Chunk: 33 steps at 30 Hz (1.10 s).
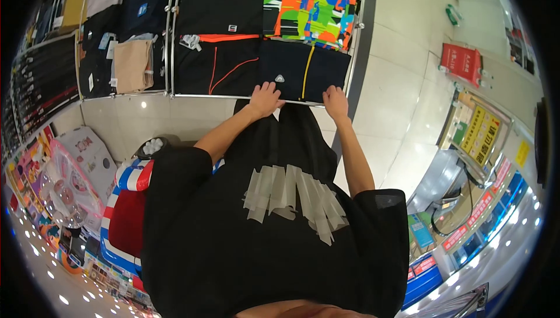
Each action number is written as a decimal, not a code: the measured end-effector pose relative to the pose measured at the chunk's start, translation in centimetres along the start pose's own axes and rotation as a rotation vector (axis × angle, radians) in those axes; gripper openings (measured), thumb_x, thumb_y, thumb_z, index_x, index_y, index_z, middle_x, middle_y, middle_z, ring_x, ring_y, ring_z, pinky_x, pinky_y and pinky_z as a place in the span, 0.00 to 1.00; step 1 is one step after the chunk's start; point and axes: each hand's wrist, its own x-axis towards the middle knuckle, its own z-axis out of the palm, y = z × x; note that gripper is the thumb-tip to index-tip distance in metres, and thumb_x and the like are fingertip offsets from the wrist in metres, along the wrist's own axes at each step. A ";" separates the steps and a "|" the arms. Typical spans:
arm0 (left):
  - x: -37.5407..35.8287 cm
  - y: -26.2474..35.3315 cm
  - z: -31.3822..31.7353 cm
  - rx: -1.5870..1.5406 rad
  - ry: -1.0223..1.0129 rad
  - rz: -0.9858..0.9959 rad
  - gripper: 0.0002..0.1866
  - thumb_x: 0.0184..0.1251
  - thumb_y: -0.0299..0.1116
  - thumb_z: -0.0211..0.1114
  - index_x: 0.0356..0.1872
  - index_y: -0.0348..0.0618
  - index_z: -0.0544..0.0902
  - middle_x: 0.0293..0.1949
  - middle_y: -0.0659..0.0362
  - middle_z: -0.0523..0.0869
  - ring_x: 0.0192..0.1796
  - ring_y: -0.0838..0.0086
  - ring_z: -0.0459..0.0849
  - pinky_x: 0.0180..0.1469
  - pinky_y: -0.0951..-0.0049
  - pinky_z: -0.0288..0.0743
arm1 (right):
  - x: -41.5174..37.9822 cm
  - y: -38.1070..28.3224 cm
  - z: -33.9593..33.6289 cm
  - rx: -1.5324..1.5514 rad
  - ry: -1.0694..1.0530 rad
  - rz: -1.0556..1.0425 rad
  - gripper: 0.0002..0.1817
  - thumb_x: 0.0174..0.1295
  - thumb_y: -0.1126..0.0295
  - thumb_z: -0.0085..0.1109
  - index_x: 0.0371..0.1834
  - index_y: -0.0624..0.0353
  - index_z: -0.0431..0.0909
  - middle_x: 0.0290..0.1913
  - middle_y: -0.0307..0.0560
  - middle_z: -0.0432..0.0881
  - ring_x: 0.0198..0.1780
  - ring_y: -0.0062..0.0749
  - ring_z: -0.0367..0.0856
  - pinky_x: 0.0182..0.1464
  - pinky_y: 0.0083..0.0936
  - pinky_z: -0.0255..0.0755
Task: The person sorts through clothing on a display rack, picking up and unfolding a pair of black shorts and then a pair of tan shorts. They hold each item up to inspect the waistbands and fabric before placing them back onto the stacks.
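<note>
A folded dark navy garment (327, 74) with a yellow stripe and a small pale triangular logo lies at the front right of the display rack. My left hand (266, 99) is closed over its front left corner, fingertips on the fabric and thumb low at the rack's front rail. At the front right corner, my right hand (336, 103) has its fingers curled onto the same garment. To the left sits a folded black garment (233, 73) with red-orange piping and a tag. Behind the navy one lies a folded multicoloured camouflage-print garment (312, 14).
A metal rail (198, 95) edges the rack's front. Left of it, a folded beige garment (133, 66) lies among dark clothes. Tiled floor (402, 84) runs along the right, with a red box (461, 63) beyond. A bin (153, 146) with white crumpled contents stands left.
</note>
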 end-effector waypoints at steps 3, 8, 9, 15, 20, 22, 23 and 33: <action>0.2 0.3 0.3 -0.080 0.000 -0.120 0.21 0.77 0.54 0.70 0.48 0.45 0.87 0.51 0.51 0.81 0.60 0.53 0.81 0.55 0.45 0.78 | -0.2 1.4 2.7 -0.076 -0.243 0.086 0.17 0.75 0.55 0.66 0.49 0.58 0.85 0.50 0.59 0.88 0.59 0.63 0.88 0.60 0.58 0.82; 0.8 0.7 -0.2 -0.094 0.056 -0.249 0.24 0.77 0.58 0.70 0.49 0.44 0.86 0.51 0.51 0.81 0.60 0.53 0.81 0.56 0.48 0.78 | 1.7 -0.3 -0.7 -0.106 -0.413 0.124 0.22 0.74 0.51 0.65 0.56 0.59 0.86 0.56 0.60 0.88 0.59 0.61 0.89 0.62 0.59 0.84; 0.5 1.0 0.0 -0.083 0.025 -0.250 0.25 0.77 0.58 0.69 0.50 0.44 0.86 0.51 0.51 0.81 0.60 0.53 0.81 0.57 0.49 0.78 | 2.2 -1.0 -1.4 -0.069 -0.251 0.088 0.19 0.75 0.53 0.65 0.53 0.58 0.85 0.51 0.59 0.89 0.56 0.61 0.89 0.58 0.58 0.83; 0.0 1.0 0.5 -0.154 -0.008 -0.317 0.27 0.78 0.62 0.67 0.53 0.45 0.87 0.53 0.51 0.83 0.62 0.53 0.81 0.64 0.48 0.75 | 8.6 0.7 -0.1 0.441 0.121 -0.004 0.16 0.74 0.61 0.68 0.54 0.60 0.80 0.43 0.59 0.88 0.48 0.59 0.89 0.52 0.53 0.81; -2.7 -1.8 -0.9 -0.262 0.046 -0.381 0.24 0.77 0.59 0.70 0.54 0.48 0.89 0.53 0.52 0.86 0.61 0.51 0.85 0.64 0.47 0.77 | 10.6 3.2 2.4 0.371 0.108 0.109 0.20 0.73 0.59 0.70 0.58 0.61 0.78 0.42 0.58 0.89 0.47 0.57 0.91 0.53 0.50 0.82; -4.4 -4.9 -1.3 -0.194 0.161 -0.407 0.21 0.72 0.53 0.76 0.53 0.48 0.89 0.51 0.52 0.87 0.58 0.52 0.87 0.57 0.48 0.81 | 9.1 -0.9 -0.4 0.459 0.176 0.040 0.17 0.74 0.61 0.69 0.55 0.60 0.79 0.41 0.55 0.90 0.47 0.55 0.91 0.53 0.49 0.83; -5.3 -6.6 -1.9 -0.168 0.225 -0.437 0.19 0.70 0.48 0.78 0.52 0.47 0.89 0.51 0.53 0.87 0.58 0.51 0.87 0.57 0.47 0.82 | 8.4 -3.8 -2.0 0.486 0.138 -0.011 0.16 0.74 0.61 0.69 0.55 0.60 0.80 0.42 0.55 0.90 0.48 0.55 0.92 0.53 0.48 0.83; -2.6 -20.7 -14.4 0.059 0.287 -0.231 0.33 0.65 0.32 0.78 0.72 0.42 0.78 0.72 0.49 0.80 0.77 0.52 0.77 0.76 0.50 0.72 | 13.5 -23.7 6.8 0.629 -0.037 -0.243 0.35 0.69 0.57 0.77 0.71 0.69 0.77 0.67 0.66 0.84 0.69 0.57 0.86 0.71 0.44 0.80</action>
